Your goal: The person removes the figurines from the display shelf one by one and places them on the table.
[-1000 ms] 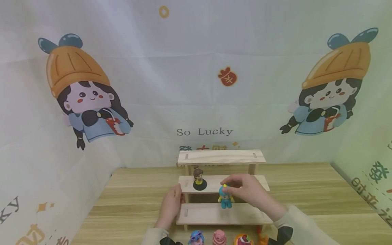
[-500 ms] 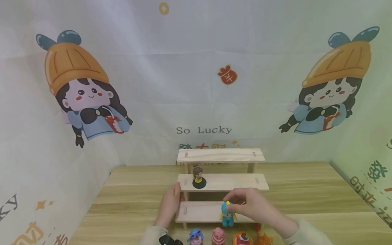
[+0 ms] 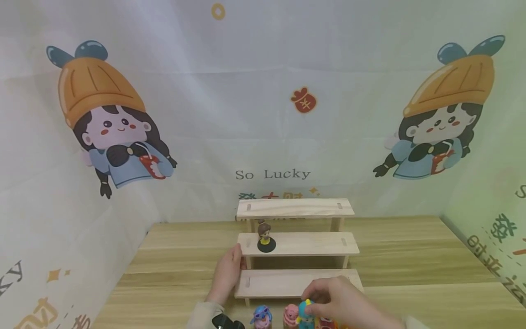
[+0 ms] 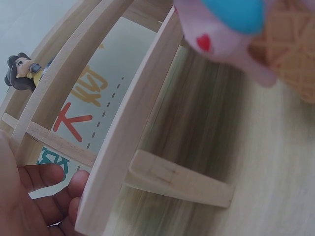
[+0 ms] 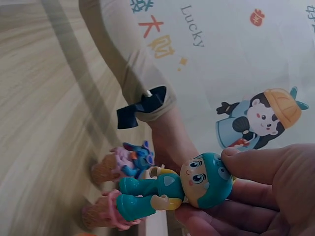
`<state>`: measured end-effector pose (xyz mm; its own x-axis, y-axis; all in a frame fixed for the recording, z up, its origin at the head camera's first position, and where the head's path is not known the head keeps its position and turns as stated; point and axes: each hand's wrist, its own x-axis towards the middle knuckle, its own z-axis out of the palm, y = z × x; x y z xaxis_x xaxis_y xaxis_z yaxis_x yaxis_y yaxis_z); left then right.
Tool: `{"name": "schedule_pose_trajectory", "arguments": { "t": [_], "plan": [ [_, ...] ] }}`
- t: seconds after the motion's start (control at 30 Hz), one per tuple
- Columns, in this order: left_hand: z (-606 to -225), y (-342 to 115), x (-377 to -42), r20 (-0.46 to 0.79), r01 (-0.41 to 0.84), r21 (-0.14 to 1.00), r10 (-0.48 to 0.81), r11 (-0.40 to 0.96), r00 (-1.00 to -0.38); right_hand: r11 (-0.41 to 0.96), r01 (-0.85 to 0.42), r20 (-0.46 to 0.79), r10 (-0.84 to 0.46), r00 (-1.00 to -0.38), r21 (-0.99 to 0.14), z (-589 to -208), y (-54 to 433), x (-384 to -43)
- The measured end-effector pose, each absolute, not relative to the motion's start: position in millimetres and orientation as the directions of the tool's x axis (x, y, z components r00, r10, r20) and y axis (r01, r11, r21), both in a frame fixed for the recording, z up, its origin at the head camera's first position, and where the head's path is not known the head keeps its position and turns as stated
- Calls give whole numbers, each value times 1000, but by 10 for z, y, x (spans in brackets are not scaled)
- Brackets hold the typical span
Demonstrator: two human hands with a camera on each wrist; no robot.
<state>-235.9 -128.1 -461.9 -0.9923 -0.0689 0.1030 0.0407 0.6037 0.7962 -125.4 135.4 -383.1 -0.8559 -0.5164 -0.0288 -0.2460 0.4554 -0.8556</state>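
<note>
My right hand pinches a toy figurine by its head, low in front of the stand. In the right wrist view the figurine has a teal helmet, teal legs and yellow sleeves; the thumb presses on the helmet. My left hand grips the left end of the three-tier wooden display stand. Its curled fingers reach in between the boards in the left wrist view. A brown-haired figurine in yellow, on a black base, stands at the left of the middle board.
Before the stand are a blue-and-pink ice-cream-cone figurine and a pink one. A red-and-orange toy is partly hidden behind my right hand. The wooden table is walled by a printed cloth.
My right hand has brought the teal figurine down and toward me, from in front of the middle board to beside the pink cone toy. The left hand stays at the stand.
</note>
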Motion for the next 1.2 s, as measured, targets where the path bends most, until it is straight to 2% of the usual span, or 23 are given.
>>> {"name": "schedule_pose_trajectory", "arguments": {
  "t": [0.2, 0.3, 0.47, 0.57, 0.7, 0.83, 0.9, 0.97, 1.1, 1.2],
  "plan": [
    [-4632, -1286, -2366, 95, 31, 787, -70, 616, -993, 482, -221, -75, -522, -850, -848, -3972, 1335, -1166],
    [-4633, -1286, -2368, 96, 35, 790, -68, 612, -993, 458, -259, -39, -546, -837, -851, -4075, 1335, -1145],
    [-4626, -1287, -2365, 101, 38, 794, -70, 607, -992, 402, -372, 48, -622, -782, -837, -4245, 1325, -1155],
    [-4620, -1286, -2363, 100, 37, 794, -70, 606, -993, 398, -513, 143, -668, -730, -761, -4339, 1330, -1168],
    [-4619, -1285, -2356, 90, 29, 804, -73, 593, -993, 402, -702, 284, -710, -644, -588, -4445, 1344, -1190],
    [-4627, -1283, -2360, 96, 34, 803, -73, 594, -993, 401, -770, 377, -699, -608, -497, -4526, 1333, -1182],
    [-4630, -1283, -2363, 98, 35, 801, -73, 597, -993, 425, -769, 406, -670, -622, -477, -4552, 1317, -1161],
    [-4631, -1283, -2365, 98, 36, 799, -72, 600, -993, 476, -724, 376, -634, -676, -500, -4560, 1304, -1138],
    [-4627, -1282, -2361, 97, 36, 800, -71, 599, -993, 514, -584, 205, -614, -762, -628, -4527, 1299, -1120],
    [-4619, -1281, -2361, 106, 44, 799, -68, 599, -992, 495, -522, 131, -627, -768, -695, -4504, 1304, -1126]
  ]
}}
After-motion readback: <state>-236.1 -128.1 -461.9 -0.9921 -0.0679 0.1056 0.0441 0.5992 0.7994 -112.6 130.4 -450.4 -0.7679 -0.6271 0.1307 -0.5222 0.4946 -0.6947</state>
